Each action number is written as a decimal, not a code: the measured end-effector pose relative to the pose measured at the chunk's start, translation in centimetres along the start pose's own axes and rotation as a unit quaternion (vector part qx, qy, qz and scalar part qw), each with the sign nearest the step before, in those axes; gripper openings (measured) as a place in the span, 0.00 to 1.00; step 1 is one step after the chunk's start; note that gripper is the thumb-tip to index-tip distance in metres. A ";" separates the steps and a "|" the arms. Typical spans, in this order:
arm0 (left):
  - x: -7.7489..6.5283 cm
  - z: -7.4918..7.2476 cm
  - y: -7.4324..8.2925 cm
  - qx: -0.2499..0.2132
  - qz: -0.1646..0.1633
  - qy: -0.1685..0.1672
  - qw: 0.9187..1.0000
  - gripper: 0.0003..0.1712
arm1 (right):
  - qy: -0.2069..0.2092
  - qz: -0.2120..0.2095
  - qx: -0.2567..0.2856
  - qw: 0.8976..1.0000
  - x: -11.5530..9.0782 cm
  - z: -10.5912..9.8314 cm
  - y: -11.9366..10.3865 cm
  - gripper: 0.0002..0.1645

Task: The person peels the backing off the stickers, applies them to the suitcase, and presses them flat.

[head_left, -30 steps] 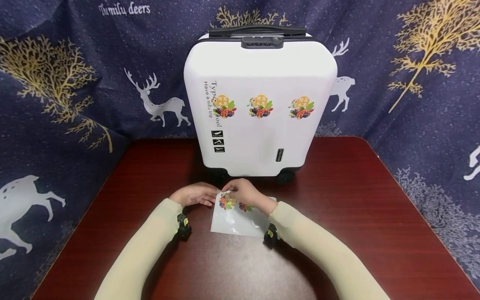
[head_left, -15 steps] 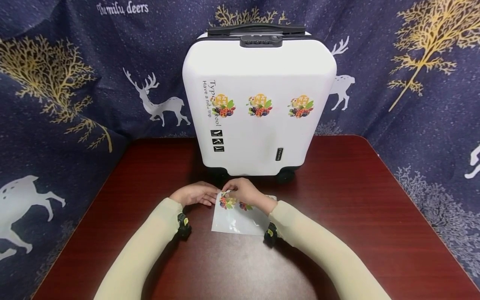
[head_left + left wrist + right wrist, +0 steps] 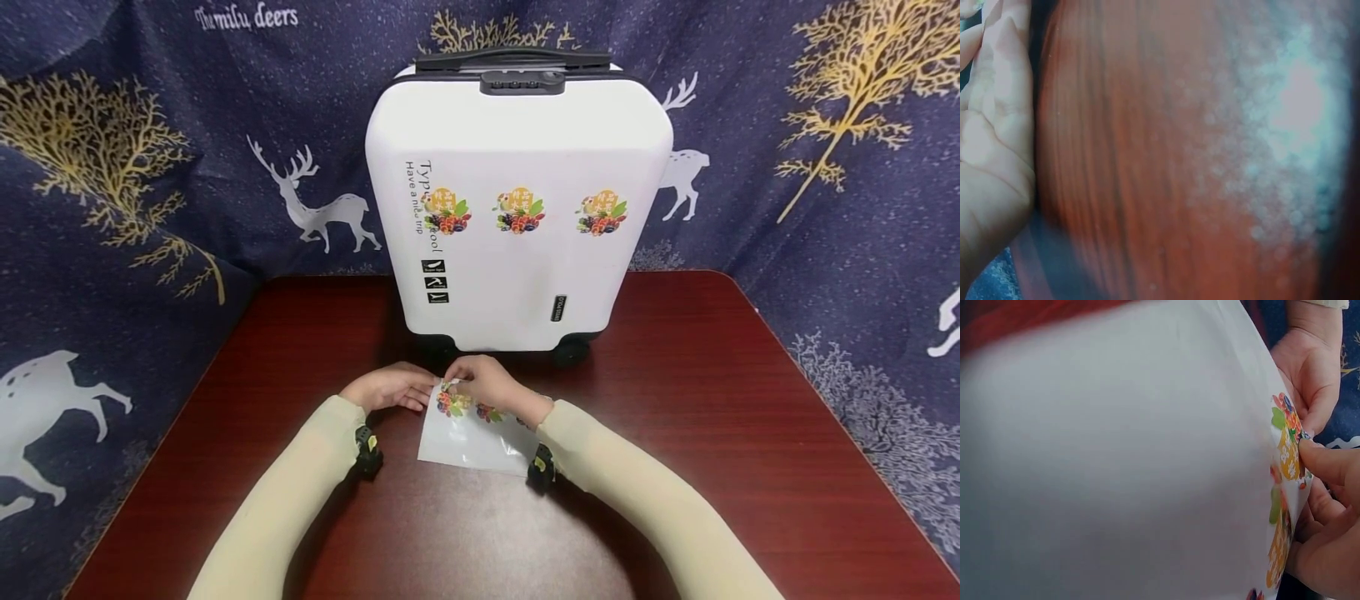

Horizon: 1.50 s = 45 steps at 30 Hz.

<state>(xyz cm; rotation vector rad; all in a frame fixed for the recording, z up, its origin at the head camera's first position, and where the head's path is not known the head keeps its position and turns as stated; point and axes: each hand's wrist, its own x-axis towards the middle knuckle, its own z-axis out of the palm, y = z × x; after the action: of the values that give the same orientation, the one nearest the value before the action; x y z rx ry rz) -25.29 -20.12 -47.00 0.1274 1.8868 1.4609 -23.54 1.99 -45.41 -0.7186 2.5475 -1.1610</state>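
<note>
A white sheet of fruit stickers (image 3: 465, 442) is held just above the table in front of the suitcase. My right hand (image 3: 491, 387) pinches its far edge, thumb over a fruit sticker (image 3: 1288, 453) and fingers behind the sheet in the right wrist view. At the far left corner, my left hand (image 3: 390, 388) holds the sheet between thumb and fingertips. The left wrist view has the left palm (image 3: 991, 150) at its left edge, with the fingertips mostly cut off. Whether the sticker's edge is lifted from its backing cannot be made out.
A white suitcase (image 3: 517, 283) stands upright at the back of the dark red table (image 3: 675, 400). Across its front runs a row of three fruit stickers (image 3: 521, 212). A blue cloth with deer (image 3: 322, 208) hangs behind.
The sheet's near edge has shifted slightly, swinging a little to the left. Both hands stay at the far left corner with almost no movement.
</note>
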 end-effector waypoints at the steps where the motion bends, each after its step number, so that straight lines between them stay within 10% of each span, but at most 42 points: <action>1: 0.0 0.0 0.0 -0.002 0.001 0.000 1.000 0.11 | 0.001 0.003 0.000 1.000 0.0 0.0 0.0 0.08; 45: 0.2 0.1 -0.1 0.037 -0.007 -0.011 0.999 0.02 | 0.025 -0.004 -0.023 0.999 -0.2 0.0 0.2 0.04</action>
<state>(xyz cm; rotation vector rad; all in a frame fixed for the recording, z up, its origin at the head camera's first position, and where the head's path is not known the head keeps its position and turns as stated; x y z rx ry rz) -25.36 -19.95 -47.18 0.1655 1.9208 1.3743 -23.43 2.20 -45.52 -0.7209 2.6237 -1.1395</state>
